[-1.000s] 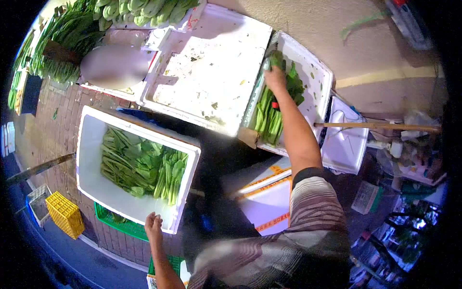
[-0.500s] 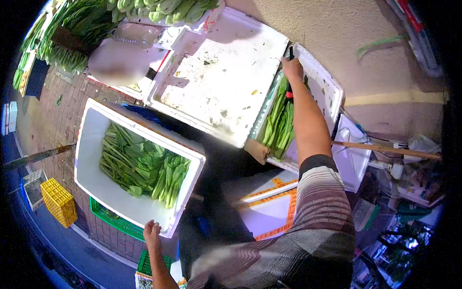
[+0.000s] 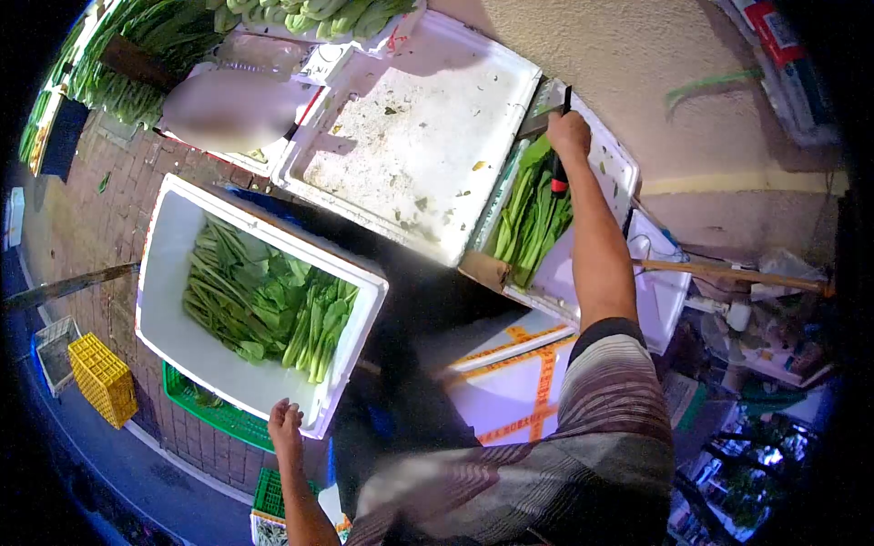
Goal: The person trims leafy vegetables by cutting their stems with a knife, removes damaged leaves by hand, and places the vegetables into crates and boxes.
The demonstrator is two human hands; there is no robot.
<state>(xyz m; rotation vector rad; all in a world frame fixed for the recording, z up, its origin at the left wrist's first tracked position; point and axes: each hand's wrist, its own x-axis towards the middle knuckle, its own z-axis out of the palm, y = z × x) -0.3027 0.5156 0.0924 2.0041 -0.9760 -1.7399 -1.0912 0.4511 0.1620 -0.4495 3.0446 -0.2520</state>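
My right hand (image 3: 570, 136) is closed around a black-handled tool with a red end (image 3: 558, 177), over the right-hand foam box (image 3: 617, 164). A grey flat piece like a blade shows left of the fist; I cannot tell if it belongs to the tool. Just below lies a bunch of leafy greens (image 3: 526, 223) in that box. My left hand (image 3: 285, 426) hangs by the near corner of a tilted white foam box (image 3: 168, 282), its fingers loosely bent and apart, with nothing visible in them. Inside that box lie more leafy greens (image 3: 264, 296).
A foam tray (image 3: 391, 146) with leaf scraps stands between the boxes. Bok choy (image 3: 309, 14) and long greens (image 3: 146, 68) are at the upper left. A yellow crate (image 3: 102, 378) and green basket (image 3: 214, 409) are on the paving. A wooden pole (image 3: 728, 273) juts out at right.
My right hand has shifted right and slightly down with the tool, uncovering more of the greens' leafy tops. My left hand stays by the box corner. The view has shifted slightly.
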